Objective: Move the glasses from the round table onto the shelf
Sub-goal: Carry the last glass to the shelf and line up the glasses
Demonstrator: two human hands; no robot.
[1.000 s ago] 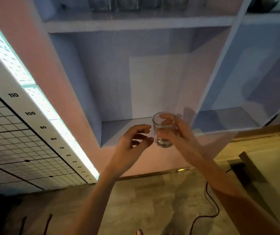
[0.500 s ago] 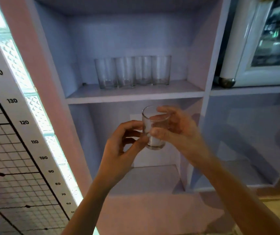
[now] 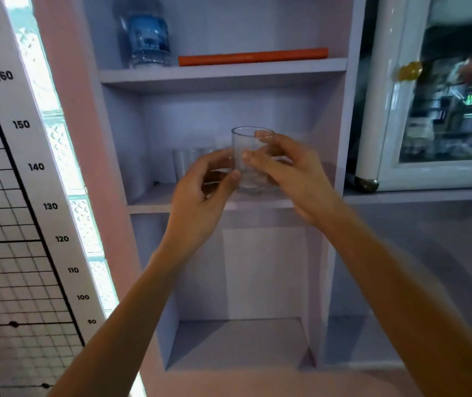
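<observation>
A clear drinking glass (image 3: 247,150) is held upright in front of the middle shelf (image 3: 154,207) of a pale lilac shelf unit. My right hand (image 3: 292,176) grips it from the right, fingers wrapped round its side. My left hand (image 3: 203,196) is at its lower left, thumb tip touching the glass near its base, fingers curled. Behind my hands a row of clear glasses (image 3: 184,164) stands on the middle shelf, mostly hidden and blurred. The round table is out of view.
The upper shelf holds a water bottle (image 3: 147,32) and an orange flat item (image 3: 253,56). A glass-door cabinet (image 3: 440,104) with a brass knob stands to the right. A height chart (image 3: 23,167) and a lit glass-block strip run down the left. The lower shelf compartment (image 3: 240,339) holds nothing.
The view has tilted upward from the floor and lower shelf to the upper shelves. Both hands have risen with the glass to the level of the middle shelf.
</observation>
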